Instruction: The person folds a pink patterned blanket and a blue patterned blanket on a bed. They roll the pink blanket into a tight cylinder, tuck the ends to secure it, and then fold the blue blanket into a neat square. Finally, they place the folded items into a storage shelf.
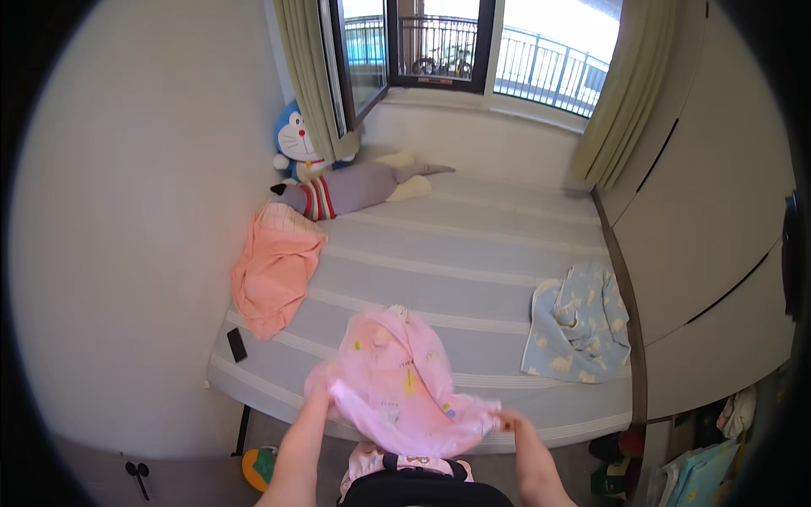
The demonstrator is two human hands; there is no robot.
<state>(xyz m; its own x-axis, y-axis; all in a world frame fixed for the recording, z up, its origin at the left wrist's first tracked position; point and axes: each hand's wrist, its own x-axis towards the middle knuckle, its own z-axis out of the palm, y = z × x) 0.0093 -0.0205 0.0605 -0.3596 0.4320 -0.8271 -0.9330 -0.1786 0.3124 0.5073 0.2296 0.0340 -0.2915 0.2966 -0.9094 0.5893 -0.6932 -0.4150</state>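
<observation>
A pink printed cloth (pixel 405 372) with small coloured figures spreads in loose folds over the near edge of the bed, partly blurred. I cannot make out whether it is a garment or a cover. At its left edge, my left hand (pixel 324 390) is closed on the fabric, its fingers mostly hidden by the folds. On the other side, my right hand (pixel 510 419) grips the right corner with bent fingers. The cloth's near edge hangs slack between both hands, close to my body.
The striped grey bed (pixel 456 287) carries a peach cloth (pixel 279 270) and a black phone (pixel 236 345) on the left. A light-blue patterned cloth (pixel 579 329) lies right. Farther back rest a long grey plush toy (pixel 359 188) and a blue plush (pixel 294 139). Cabinets (pixel 710 186) flank the right side.
</observation>
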